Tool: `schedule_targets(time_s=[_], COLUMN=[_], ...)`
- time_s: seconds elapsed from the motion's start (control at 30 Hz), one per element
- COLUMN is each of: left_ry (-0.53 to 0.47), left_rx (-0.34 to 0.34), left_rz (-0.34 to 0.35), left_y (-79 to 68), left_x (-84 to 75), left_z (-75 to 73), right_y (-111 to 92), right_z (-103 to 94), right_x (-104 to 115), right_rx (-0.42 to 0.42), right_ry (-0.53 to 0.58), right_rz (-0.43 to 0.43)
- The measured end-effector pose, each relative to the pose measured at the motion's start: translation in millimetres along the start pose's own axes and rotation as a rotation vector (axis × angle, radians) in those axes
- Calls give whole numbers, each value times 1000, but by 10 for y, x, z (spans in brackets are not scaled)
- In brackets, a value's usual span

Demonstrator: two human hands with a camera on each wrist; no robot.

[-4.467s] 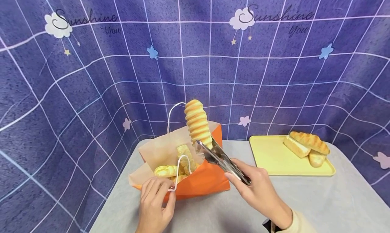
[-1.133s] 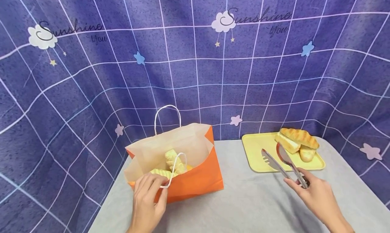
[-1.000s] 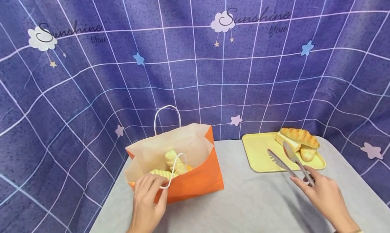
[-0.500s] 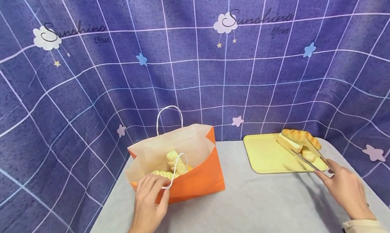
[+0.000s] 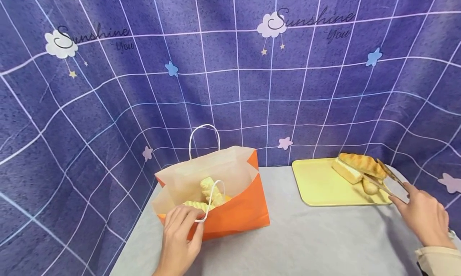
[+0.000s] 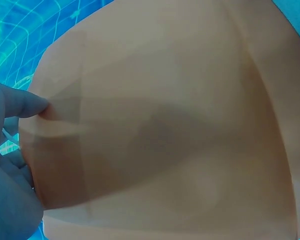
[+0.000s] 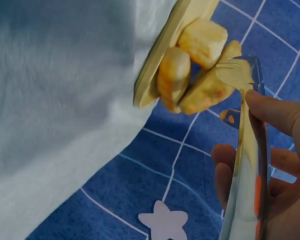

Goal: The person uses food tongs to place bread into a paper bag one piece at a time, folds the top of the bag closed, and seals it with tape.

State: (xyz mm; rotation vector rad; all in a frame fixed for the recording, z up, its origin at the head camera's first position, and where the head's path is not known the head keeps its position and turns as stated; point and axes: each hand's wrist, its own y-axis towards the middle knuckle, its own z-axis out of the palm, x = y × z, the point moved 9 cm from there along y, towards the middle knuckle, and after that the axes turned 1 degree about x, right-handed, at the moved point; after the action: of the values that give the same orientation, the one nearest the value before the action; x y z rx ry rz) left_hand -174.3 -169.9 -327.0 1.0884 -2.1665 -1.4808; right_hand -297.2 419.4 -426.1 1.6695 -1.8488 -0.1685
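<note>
The left hand [image 5: 181,232] pinched the near edge of the orange paper bag [image 5: 239,216], close to its left end, just by a white handle [image 5: 210,200]. The bag stood on the left part of the grey bench [image 5: 295,240], with its top wide. Inside it were a bumpy bread stick [image 5: 211,191] and a ridged bread [image 5: 199,205]. On the right, the right hand [image 5: 422,214] held shiny metal tongs [image 7: 247,150]. The two arms of the tongs were apart, around the right end of a long golden bread [image 5: 361,164]; I could not tell if they squeezed it. That bread lay on top of a bread with white filling [image 5: 345,172] and a small round bun [image 5: 370,186], at the right end of the yellow tray [image 5: 317,186]. A purple cloth [image 5: 248,87] with white lines and stars hung on the far side.
</note>
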Motion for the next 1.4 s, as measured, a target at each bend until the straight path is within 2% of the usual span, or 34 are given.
schedule_targets(time_s=[0.3, 0.63, 0.83, 1.07, 1.4], left_ry=[-3, 14, 5, 1, 6], left_rx=[7, 24, 18, 20, 22], left_rz=[3, -24, -15, -21, -36], left_y=[26, 13, 26, 17, -7], left_x=[-4, 18, 6, -3, -4], left_z=[9, 15, 28, 26, 29], right_y=[85, 196, 232, 181, 124], right_z=[82, 178, 228, 342, 387], right_x=[-143, -162, -230, -369, -349], right_rx=[60, 44, 60, 141, 131], right_ry=[-4, -28, -21, -22, -12], right_rz=[18, -15, 17, 57, 52])
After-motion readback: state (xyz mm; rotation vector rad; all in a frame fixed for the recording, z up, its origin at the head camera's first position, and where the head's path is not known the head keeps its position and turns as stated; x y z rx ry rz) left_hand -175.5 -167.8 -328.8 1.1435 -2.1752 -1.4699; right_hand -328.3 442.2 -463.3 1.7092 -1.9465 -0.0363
